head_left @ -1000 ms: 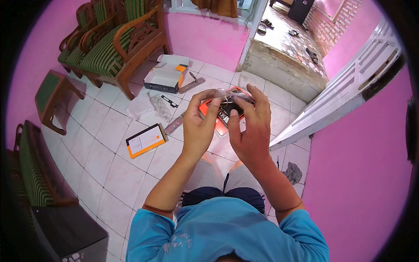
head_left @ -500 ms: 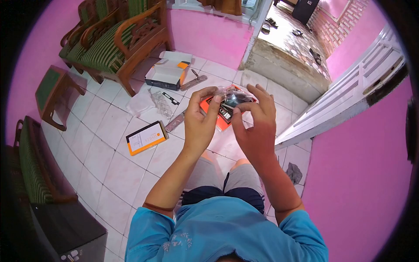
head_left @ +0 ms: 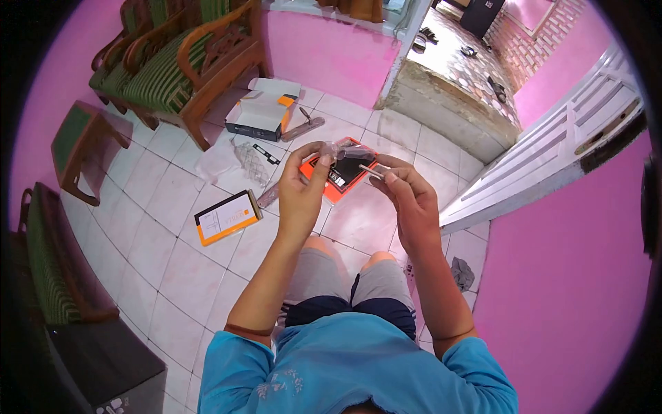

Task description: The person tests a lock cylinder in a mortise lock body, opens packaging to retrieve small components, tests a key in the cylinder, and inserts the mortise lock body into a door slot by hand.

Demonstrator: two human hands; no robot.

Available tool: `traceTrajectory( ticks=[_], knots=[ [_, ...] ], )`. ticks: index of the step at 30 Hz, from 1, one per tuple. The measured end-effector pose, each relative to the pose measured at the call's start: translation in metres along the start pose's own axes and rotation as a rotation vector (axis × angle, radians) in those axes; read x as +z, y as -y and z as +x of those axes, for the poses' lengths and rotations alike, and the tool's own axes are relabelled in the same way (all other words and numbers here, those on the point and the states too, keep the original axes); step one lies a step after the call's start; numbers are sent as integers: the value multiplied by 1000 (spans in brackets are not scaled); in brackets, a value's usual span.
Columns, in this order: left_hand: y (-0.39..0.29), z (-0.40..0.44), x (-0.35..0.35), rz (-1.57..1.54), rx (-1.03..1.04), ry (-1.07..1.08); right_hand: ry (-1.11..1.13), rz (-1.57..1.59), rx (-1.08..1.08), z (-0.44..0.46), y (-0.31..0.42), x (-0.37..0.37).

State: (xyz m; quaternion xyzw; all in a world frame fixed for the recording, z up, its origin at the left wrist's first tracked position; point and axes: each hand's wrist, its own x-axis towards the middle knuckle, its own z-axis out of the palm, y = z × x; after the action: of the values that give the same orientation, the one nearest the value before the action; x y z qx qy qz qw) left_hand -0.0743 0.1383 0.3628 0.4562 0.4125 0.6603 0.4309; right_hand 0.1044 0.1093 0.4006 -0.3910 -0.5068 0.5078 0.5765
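Note:
Both of my hands are raised in front of me above an orange and black package (head_left: 343,181) on the floor. My left hand (head_left: 308,172) is closed, pinching a small clear plastic bag (head_left: 350,152) between thumb and fingers. At the bag's other end, my right hand (head_left: 408,190) is closed on a thin, pale rod-like piece (head_left: 372,171) that points left. Its index fingertip is against or very near the bag. What else the bag contains is too small to make out.
On the tiles lie a white, black and orange box (head_left: 229,217), an opened box (head_left: 255,117), a long metal plate (head_left: 303,129), clear wrapping (head_left: 221,162) and a grey cloth (head_left: 463,274). A wooden armchair (head_left: 200,76) stands at the back left; a white door (head_left: 545,162) is at the right.
My right hand has moved slightly right and down and turned. The pale rod-like piece now shows in its fingers, and the bag is stretched between the hands. The shiny dark patch no longer shows.

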Motion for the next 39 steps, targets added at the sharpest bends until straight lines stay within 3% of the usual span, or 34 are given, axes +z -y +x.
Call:
traceTrajectory(
  ticks=[4, 8, 12, 18, 20, 22, 29, 33, 35, 36, 38, 39],
  knots=[
    [29, -4, -16, -127, -80, 7, 3, 63, 44, 9, -21, 8],
    [65, -2, -42, -484, -209, 8, -13, 111, 164, 17, -60, 15],
    [117, 11, -46, -380, -286, -242, -74, 237, 327, 34, -114, 19],
    [240, 63, -88, -379, -358, -331, -263, 339, 596, 73, -189, -4],
    [290, 86, -102, -232, -377, -339, -282, 424, 680, 84, -205, -14],
    [332, 109, -111, -293, -436, -334, -322, 460, 740, 93, -220, -19],
    [451, 179, -138, -113, -531, -310, -284, 368, 676, 55, -219, -57],
    [509, 209, -145, 10, -546, -223, -433, 269, 716, 13, -198, -73],
    [554, 224, -153, 232, -420, -133, -470, 195, 726, 2, -192, -83],
    [532, 226, -142, 87, -539, -125, -526, 190, 715, 4, -188, -83],
    [585, 238, -164, 431, -440, -37, -496, 397, 621, 15, -178, -79],
    [581, 240, -160, 755, -254, -55, -536, 399, 602, 17, -175, -79]
  ],
)
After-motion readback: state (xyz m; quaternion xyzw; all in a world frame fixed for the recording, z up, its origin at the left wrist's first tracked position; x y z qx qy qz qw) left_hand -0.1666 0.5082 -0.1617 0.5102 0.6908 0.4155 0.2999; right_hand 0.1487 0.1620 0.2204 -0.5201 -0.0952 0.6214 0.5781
